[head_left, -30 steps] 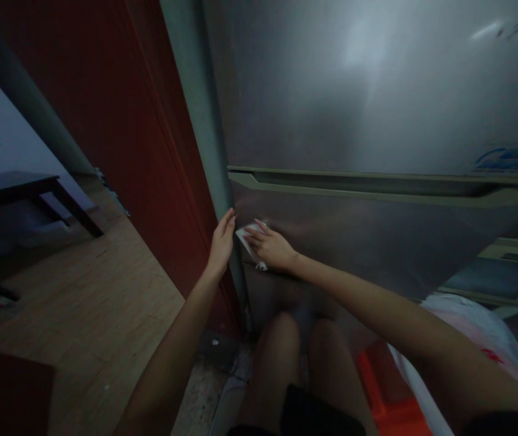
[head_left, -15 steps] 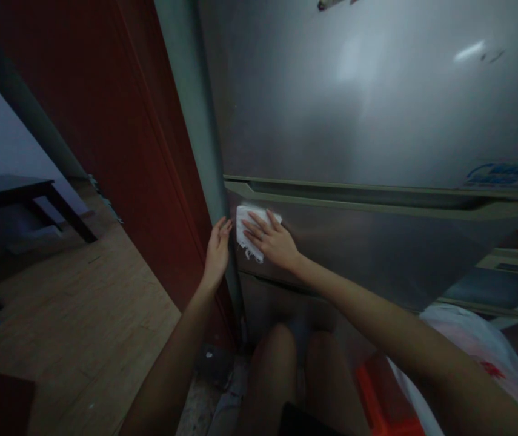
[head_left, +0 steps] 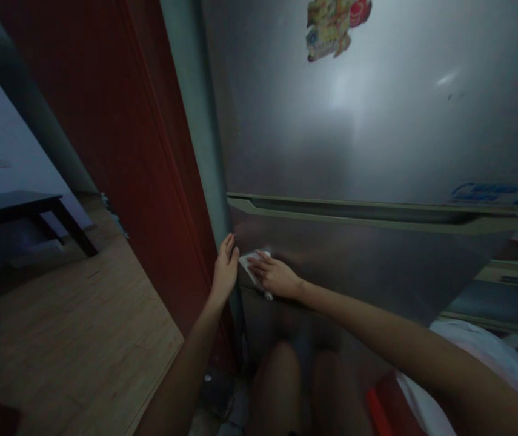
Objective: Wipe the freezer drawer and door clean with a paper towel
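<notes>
The right hand (head_left: 279, 278), fingers spread, is pressing a white cloth (head_left: 244, 260) against the fridge door (head_left: 354, 260), apparently wiping; the left hand (head_left: 226, 266), apart and loosely extended, is reaching beside it. Even pressure seems needed next.

Tan floor (head_left: 117, 321), dark table (head_left: 17, 201) on it

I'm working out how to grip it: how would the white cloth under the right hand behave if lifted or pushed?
The white cloth would probably droop, since it looks thin and lies flat beneath the right hand. It is likely light, being small and thin. Pushed, it may slide fairly easily, as the fridge door looks smooth and faintly shiny.
</notes>
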Demonstrator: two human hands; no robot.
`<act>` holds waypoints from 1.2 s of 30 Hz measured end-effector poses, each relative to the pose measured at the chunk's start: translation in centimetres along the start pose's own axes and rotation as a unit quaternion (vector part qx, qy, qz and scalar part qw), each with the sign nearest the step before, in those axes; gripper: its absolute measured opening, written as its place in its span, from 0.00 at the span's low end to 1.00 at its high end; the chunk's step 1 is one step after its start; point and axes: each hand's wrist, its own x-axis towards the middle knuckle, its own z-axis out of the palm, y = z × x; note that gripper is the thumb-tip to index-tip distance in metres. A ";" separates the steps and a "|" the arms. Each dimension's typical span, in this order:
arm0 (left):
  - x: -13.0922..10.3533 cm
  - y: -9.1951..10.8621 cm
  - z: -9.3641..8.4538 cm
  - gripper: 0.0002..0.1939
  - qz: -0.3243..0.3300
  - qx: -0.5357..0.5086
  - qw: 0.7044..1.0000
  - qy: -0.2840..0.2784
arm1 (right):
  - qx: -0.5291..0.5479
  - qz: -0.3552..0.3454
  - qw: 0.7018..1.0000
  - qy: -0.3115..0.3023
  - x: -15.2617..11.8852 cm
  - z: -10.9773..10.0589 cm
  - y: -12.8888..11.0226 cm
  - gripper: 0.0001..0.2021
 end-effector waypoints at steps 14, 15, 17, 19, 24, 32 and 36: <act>-0.4 -0.3 -0.3 0.23 0.007 0.024 1.000 -0.013 | -0.047 0.119 0.989 0.078 0.3 -3.7 1.7 0.18; -0.4 -0.3 -0.3 0.23 0.006 0.025 1.000 -0.014 | -0.041 0.106 0.991 0.067 -0.3 -2.2 0.5 0.18; -0.4 -0.2 -0.4 0.23 0.003 0.029 0.999 -0.013 | -0.031 0.081 0.995 0.046 -1.5 0.6 -1.6 0.17; -0.3 -0.1 -0.4 0.22 0.001 0.033 0.999 -0.011 | -0.007 0.039 0.999 0.009 -2.6 2.7 -3.1 0.17; -0.3 0.1 -0.5 0.22 0.002 0.039 0.999 -0.016 | 0.017 -0.029 0.999 -0.026 -2.8 2.6 -2.3 0.14; -0.4 -0.4 -0.4 0.23 0.009 0.028 0.999 -0.016 | -0.098 0.039 0.991 0.087 0.7 -6.8 5.9 0.14; -0.4 -0.7 -0.3 0.23 0.018 0.032 0.999 -0.013 | -0.124 0.100 0.979 0.125 0.6 -7.1 5.8 0.15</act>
